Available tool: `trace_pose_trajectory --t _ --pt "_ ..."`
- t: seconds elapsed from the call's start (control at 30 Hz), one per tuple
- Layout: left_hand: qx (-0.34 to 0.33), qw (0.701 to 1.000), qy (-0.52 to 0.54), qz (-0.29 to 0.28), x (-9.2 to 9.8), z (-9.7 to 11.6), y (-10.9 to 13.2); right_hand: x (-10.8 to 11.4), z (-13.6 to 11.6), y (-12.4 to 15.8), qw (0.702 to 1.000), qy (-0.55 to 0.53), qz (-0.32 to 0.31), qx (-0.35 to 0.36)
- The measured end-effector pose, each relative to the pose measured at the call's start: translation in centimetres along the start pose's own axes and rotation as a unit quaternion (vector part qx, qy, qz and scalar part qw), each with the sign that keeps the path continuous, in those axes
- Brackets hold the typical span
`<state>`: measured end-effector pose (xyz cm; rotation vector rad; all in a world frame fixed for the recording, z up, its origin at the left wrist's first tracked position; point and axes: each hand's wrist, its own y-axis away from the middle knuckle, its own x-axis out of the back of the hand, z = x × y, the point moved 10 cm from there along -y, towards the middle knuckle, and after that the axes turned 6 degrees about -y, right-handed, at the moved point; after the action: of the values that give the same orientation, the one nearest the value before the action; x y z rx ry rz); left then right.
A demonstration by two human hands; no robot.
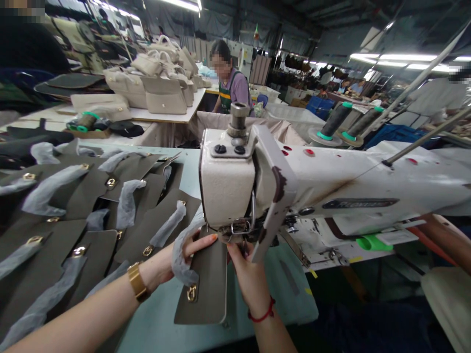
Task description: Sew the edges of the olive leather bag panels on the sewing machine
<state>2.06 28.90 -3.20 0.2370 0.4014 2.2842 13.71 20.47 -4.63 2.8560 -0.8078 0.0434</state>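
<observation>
A grey-brown leather bag panel lies under the head of a white sewing machine. Its handle, wrapped in whitish film, ends at a gold-coloured ring fitting. My left hand reaches through beneath the wrapped handle, its fingers pressing on the panel's left side close to the needle area. From the right, my right hand grips the panel's edge, thumb near the presser foot; its other fingers are partly hidden behind the machine. The needle itself cannot be made out.
Similar panels with wrapped handles overlap across the left of the table. Thread cones stand behind the machine arm. Beige handbags are piled on a table beyond. A co-worker is behind it, and another person's arm shows at right.
</observation>
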Motion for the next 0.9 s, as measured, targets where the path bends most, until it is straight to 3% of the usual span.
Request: trace_pose_trajectory --t 0.1,0.3,0.53,0.63,0.73,0.9 --pt "0.089 0.984 0.120 -0.097 -2.1 -2.5 0.1 0.0 -0.1 -0.1 1.000 -0.007 0.007 0.013" --pt "0.106 0.979 0.149 -0.091 -2.0 -3.4 -1.2 -0.5 -0.2 0.0 1.000 -0.017 -0.004 0.020" --pt "0.043 0.982 0.157 -0.095 -2.0 -1.1 -0.9 -0.5 -0.1 -0.1 0.999 -0.028 -0.007 0.014" --pt "0.049 0.982 0.149 -0.106 -2.0 -0.8 -0.9 -0.5 0.3 0.0 0.999 -0.036 0.000 0.001" --pt "0.045 0.983 0.109 -0.143 -2.2 -0.3 -1.2 -1.0 0.9 0.2 0.996 -0.082 -0.001 -0.018" --pt "0.000 0.989 -0.002 -0.151 -1.2 1.7 -2.7 -2.1 2.0 0.4 0.984 -0.171 0.001 -0.057"
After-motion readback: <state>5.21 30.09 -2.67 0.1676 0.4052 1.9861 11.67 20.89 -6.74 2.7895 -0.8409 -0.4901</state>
